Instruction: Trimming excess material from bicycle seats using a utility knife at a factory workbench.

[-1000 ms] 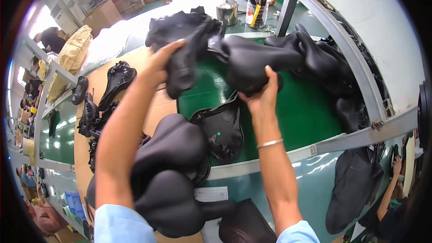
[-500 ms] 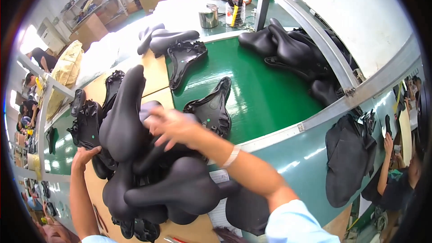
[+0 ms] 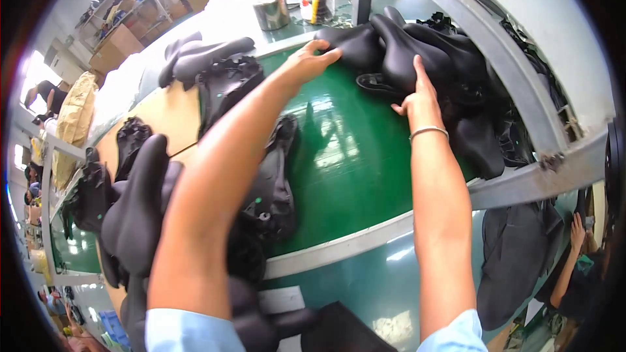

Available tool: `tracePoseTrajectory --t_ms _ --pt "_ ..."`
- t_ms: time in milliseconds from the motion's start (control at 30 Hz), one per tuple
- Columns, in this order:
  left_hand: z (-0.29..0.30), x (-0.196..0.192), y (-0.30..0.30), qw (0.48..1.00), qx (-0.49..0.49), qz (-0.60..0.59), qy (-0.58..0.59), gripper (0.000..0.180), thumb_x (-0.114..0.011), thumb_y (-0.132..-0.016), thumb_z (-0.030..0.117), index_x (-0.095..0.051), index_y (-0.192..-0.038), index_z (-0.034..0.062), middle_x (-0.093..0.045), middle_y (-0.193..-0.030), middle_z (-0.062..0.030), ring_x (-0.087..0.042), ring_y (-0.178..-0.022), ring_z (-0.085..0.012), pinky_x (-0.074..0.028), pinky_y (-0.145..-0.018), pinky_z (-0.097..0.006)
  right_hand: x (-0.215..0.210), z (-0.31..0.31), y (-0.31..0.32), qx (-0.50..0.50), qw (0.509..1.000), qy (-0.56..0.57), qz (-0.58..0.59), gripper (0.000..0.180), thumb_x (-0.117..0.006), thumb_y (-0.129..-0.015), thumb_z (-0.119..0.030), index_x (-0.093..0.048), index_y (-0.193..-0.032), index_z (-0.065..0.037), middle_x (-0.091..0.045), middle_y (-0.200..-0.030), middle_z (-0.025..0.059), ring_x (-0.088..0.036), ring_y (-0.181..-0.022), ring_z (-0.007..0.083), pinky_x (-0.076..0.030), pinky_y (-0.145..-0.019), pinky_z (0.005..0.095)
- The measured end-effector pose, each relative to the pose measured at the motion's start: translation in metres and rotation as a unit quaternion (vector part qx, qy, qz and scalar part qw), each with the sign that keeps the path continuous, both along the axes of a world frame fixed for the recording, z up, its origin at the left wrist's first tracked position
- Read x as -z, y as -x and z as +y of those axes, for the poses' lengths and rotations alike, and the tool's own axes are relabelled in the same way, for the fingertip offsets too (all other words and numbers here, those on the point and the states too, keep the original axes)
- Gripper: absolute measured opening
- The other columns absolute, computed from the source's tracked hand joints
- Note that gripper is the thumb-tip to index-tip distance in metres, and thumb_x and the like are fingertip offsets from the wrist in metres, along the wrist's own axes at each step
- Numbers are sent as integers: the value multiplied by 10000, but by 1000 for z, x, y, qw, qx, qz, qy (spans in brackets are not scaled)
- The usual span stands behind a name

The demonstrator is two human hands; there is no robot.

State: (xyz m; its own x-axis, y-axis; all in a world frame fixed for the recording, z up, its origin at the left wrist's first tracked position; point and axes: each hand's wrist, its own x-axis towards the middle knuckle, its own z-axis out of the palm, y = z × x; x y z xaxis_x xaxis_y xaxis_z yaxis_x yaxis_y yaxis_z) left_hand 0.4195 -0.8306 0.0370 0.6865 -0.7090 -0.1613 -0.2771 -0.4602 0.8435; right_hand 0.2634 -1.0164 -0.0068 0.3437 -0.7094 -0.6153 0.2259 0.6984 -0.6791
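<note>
Both arms reach forward to a heap of black bicycle saddles at the far right of the green surface (image 3: 339, 156). My left hand (image 3: 306, 64) is at the left end of the leftmost saddle (image 3: 358, 47), thumb and fingers apart. My right hand (image 3: 420, 98) lies against the near side of another saddle (image 3: 401, 58), its fingers stretched out and its thumb spread to the left. Whether either hand bears any weight cannot be seen. More saddles (image 3: 137, 215) are stacked near me on the left, partly behind my left forearm. An upturned saddle cover (image 3: 277, 189) lies beside that stack.
A metal frame post and rail (image 3: 521, 58) border the heap on the right. Behind stand a metal can (image 3: 270, 12) and a clear cup of tools (image 3: 317, 3). Black sheet material (image 3: 518, 261) hangs at the right. Other people are at the far left and far right.
Both my hands have left the near saddle stack and reached forward and right to the far heap. The view has turned to the right.
</note>
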Motion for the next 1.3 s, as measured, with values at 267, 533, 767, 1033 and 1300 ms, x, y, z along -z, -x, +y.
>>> tracePoseTrajectory --t_ms 267,533,767,1033,1300 --pt "-103 100 7 954 -177 77 228 481 -603 -878 426 -534 -1297 199 -588 -1198 -150 -510 -1172 -265 -420 -956 -410 50 49 -31 154 941 299 40 722 -800 -656 -311 -555 -1206 88 -584 -1186 182 -576 -1063 234 -449 -965 335" --pt "35 -4 5 968 -198 50 148 96 -649 -746 140 -599 -819 104 -568 -795 -13 -533 -773 -132 -440 -691 -273 31 69 43 -83 971 171 -145 502 -725 -731 -247 -620 -1096 83 -624 -1108 125 -603 -986 216 -464 -916 323" --pt "362 -173 83 912 -294 -15 284 335 -605 -825 158 -544 -1151 110 -517 -1050 4 -515 -991 -109 -431 -862 -274 -95 245 83 -362 911 42 -192 449 -690 -784 -262 -621 -1134 11 -638 -1105 107 -604 -1030 189 -457 -951 328" --pt "575 -154 214 777 -606 59 160 483 -470 -958 409 -479 -1352 130 -529 -1225 -73 -445 -1190 -220 -351 -1003 -381 -152 434 61 -731 633 210 -146 904 -568 -751 -729 -481 -1313 -26 -611 -1133 156 -599 -1019 245 -523 -726 369" --pt "557 -154 215 670 -475 -569 -37 409 -510 -967 267 -490 -1253 -25 -492 -1323 -181 -447 -1235 -313 -317 -1043 -402 -104 288 77 -444 737 510 4 511 -738 -798 -358 -582 -1191 -72 -665 -847 109 -639 -750 158 -514 -694 312"
